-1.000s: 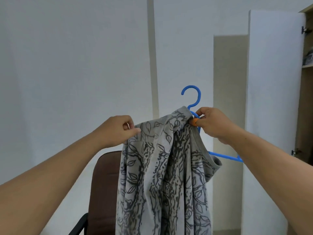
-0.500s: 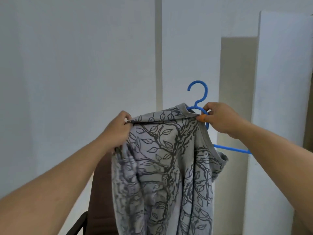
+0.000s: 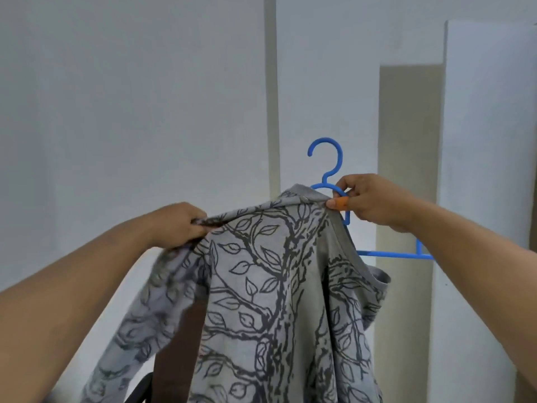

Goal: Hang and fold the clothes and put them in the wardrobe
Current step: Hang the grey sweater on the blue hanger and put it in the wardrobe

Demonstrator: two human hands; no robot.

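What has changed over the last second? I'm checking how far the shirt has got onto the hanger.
The left hand has pulled the grey leaf-print shirt's shoulder out leftward, spreading the bunched fabric flat along the top. The right hand keeps its grip on the blue hanger and collar. The hanger's right arm is still bare.

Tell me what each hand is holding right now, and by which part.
The left hand grips the grey leaf-print shirt at its bunched shoulder edge. The right hand pinches the blue hanger at its neck, together with the shirt's collar.
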